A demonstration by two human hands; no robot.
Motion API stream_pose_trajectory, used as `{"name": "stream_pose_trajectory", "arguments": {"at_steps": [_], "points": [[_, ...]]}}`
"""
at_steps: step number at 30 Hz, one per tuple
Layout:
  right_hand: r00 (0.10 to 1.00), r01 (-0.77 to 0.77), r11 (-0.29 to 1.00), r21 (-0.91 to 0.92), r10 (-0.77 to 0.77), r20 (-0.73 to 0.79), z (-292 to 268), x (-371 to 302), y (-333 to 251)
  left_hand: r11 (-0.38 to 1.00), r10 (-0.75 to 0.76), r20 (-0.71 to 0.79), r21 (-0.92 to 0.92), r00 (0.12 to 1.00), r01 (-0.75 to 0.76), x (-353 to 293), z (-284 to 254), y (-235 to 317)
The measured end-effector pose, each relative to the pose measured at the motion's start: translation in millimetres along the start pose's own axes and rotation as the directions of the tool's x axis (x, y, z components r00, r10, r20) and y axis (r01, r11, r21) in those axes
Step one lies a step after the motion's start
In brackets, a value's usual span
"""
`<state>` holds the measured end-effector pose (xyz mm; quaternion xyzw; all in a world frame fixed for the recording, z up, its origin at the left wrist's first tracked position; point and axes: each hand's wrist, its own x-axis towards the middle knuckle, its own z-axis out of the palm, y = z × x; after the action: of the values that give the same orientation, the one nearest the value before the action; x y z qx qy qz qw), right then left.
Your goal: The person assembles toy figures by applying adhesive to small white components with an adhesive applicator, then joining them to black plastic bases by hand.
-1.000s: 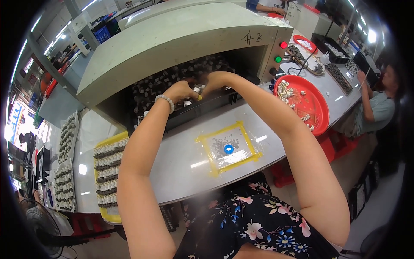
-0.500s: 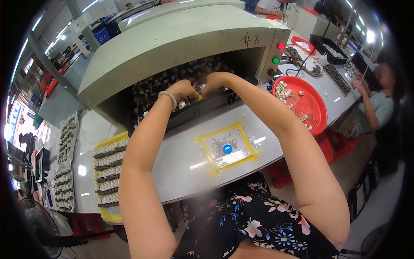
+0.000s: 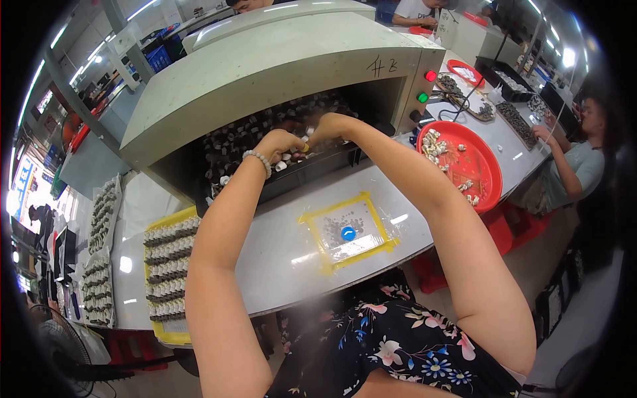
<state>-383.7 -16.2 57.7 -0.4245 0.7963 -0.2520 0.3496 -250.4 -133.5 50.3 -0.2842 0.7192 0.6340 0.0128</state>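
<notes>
Head camera view: two bare hands are working in a black rectangular tray (image 3: 305, 172) heaped with small white and dark pieces (image 3: 247, 132), inside a pale grey-green metal housing (image 3: 265, 66) on the bench (image 3: 265, 282). Left hand (image 3: 281, 142) and right hand (image 3: 330, 127) are curling their fingers close together; whether either grip is closing on a piece, one cannot tell. Both are staying near the tray's front wall, as a second ago, suggesting that handling is continuing there.

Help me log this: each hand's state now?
Left hand: at the tray, grip can't be told.
Right hand: over small parts, grip can't be told.
</notes>
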Motion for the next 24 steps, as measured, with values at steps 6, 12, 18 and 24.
{"name": "stream_pose_trajectory", "arguments": {"at_steps": [6, 12, 18, 24], "points": [[0.991, 0.108, 0.989, 0.097, -0.098, -0.096, -2, -4, -2, 0.964, 0.254, -0.097, 0.099, 0.962, -0.245, 2, -7, -11], [0.893, 0.391, 0.916, 0.093, -0.353, -0.281, 1, -36, -22, 0.909, 0.416, -0.210, 0.125, 0.885, -0.398, -40, 12, 10], [0.931, 0.342, 0.892, 0.295, -0.280, -0.235, 6, -31, -13, 0.802, 0.582, -0.288, 0.353, 0.760, -0.481, -32, 18, -8], [0.937, 0.319, 0.875, 0.365, -0.232, -0.262, 1, -53, -19, 0.725, 0.658, -0.315, 0.509, 0.684, -0.463, -35, 24, 1]]}}
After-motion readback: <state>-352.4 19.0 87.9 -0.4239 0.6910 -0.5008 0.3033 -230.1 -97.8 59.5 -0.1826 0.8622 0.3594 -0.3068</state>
